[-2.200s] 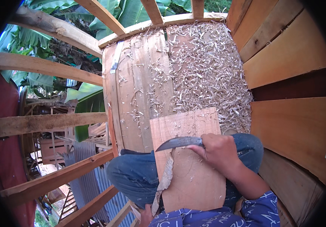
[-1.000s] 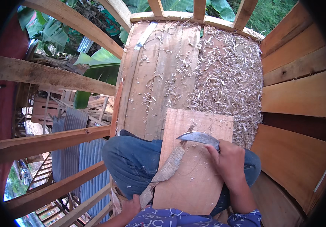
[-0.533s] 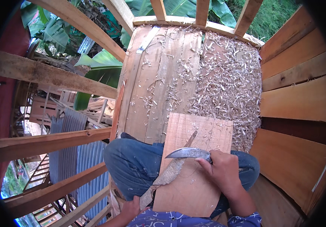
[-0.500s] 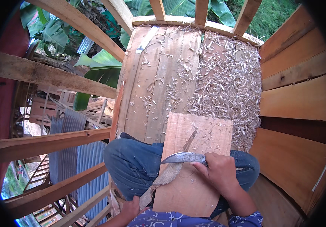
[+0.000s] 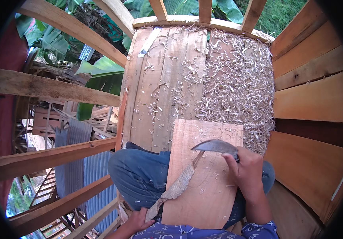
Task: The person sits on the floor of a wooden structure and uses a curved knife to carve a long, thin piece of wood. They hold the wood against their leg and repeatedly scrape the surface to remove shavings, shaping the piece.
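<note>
My right hand [image 5: 249,169] is closed round the handle of a curved knife [image 5: 215,146], whose grey blade points left. Low on the left, my left hand [image 5: 138,219] grips the near end of a long, rough-textured carved piece of wood [image 5: 178,186]. This piece slants away to the upper right and narrows to a thin brown tip. The blade lies over that tip; whether it touches I cannot tell. Beneath both is a flat rectangular wooden board [image 5: 209,199], resting across my lap.
Curled wood shavings [image 5: 239,87] cover the right side of the plank floor [image 5: 143,107]. Wooden rails [image 5: 52,151] run along the left and far sides, with corrugated sheets [image 5: 99,175] and banana leaves beyond. Wooden boards [image 5: 311,103] form a wall on the right.
My right hand has carried the knife away and to the right, from the middle of the carved wood to its thin tip. My left hand keeps its hold.
</note>
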{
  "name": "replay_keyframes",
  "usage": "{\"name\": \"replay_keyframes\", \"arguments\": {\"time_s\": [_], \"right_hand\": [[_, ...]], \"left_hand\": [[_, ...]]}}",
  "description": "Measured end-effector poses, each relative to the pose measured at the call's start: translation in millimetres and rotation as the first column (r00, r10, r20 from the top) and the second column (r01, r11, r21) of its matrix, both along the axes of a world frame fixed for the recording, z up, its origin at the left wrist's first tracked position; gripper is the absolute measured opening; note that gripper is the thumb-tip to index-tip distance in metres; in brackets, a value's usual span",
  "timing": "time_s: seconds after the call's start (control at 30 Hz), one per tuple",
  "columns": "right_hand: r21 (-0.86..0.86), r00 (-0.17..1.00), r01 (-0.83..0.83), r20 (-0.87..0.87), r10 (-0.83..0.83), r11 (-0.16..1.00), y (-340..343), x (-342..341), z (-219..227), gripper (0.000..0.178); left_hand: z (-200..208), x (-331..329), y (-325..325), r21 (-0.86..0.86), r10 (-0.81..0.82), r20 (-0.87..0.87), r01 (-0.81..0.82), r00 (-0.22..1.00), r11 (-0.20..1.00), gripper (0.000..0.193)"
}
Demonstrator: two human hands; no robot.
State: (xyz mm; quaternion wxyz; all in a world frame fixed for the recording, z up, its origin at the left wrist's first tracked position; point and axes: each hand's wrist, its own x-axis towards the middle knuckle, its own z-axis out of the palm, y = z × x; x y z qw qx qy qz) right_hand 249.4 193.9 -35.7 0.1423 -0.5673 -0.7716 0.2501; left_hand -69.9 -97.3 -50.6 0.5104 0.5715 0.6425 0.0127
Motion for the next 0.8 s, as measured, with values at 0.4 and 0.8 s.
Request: {"name": "replay_keyframes", "arguments": {"time_s": [0.4, 0.8], "right_hand": [[0.001, 0.983, -0.168, -0.074, 0.167, 0.986, -23, -11, -6, 0.047], [-0.054, 0.976, 0.214, 0.046, -0.212, 0.975, 2, 3, -14, 0.043]], "left_hand": [[4, -18, 12, -0.209, 0.013, 0.112, 0.011, 0.994, 0.978, 0.057], [-2, -24, -1, -0.207, 0.204, 0.283, -0.148, 0.937, 0.967, 0.040]]}}
